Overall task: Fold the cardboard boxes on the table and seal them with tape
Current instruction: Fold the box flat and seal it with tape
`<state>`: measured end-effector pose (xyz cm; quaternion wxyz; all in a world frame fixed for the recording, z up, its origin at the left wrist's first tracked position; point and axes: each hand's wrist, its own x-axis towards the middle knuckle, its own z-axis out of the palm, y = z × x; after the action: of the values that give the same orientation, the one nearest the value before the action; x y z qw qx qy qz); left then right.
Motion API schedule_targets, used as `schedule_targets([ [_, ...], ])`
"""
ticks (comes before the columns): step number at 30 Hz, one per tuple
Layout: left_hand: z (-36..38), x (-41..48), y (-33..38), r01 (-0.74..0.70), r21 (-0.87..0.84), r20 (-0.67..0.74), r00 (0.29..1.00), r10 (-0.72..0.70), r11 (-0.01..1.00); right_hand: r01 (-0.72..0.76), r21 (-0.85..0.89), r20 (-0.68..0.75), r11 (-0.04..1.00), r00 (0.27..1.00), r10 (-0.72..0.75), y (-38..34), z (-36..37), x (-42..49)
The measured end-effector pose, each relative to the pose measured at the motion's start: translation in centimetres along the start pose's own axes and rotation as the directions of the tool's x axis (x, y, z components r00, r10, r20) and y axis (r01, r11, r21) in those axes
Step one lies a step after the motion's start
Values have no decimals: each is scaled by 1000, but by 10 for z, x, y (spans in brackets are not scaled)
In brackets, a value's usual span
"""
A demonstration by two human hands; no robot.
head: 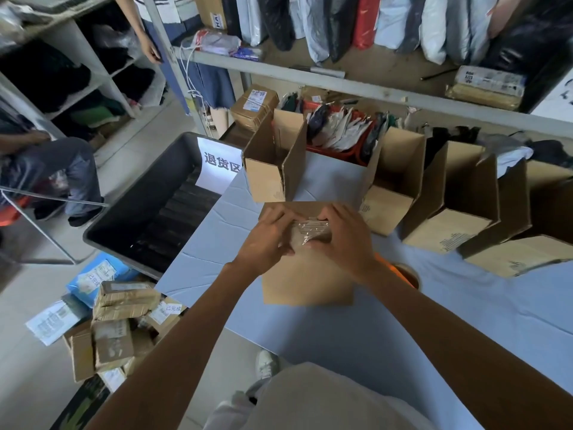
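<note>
A folded cardboard box (307, 280) stands on the blue table (465, 315) in front of me, closed side up. Across its top lies a crinkled strip of clear tape (313, 231). My left hand (266, 240) and my right hand (344, 240) sit on either side of the strip, their fingers pressing it onto the box. An orange tape dispenser with a brown roll (406, 274) lies on the table just right of the box, partly hidden behind my right forearm.
Several open folded boxes (449, 193) stand in a row along the table's far side. A black bin (148, 206) with a white label is at the table's left. Taped parcels (117, 330) are piled on the floor. Shelves of bagged clothes stand behind; two people are at far left.
</note>
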<state>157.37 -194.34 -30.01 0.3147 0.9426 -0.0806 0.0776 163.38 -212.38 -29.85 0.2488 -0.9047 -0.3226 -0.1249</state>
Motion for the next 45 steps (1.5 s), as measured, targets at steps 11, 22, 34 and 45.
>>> schedule_targets([
  [11,-15,-1,5,360,-564,-56,881,-469,743,-116,323,60,939,993,102,26,-36,-11],
  [22,13,5,-8,540,-370,249,842,-479,756,-271,417,18,867,957,291,49,-53,-22],
  [34,-20,38,40,635,-92,-16,769,-639,767,-643,461,505,612,757,415,7,-47,-38],
  [45,-8,38,53,700,-181,208,714,-669,691,-514,425,298,745,857,421,14,-62,-38],
])
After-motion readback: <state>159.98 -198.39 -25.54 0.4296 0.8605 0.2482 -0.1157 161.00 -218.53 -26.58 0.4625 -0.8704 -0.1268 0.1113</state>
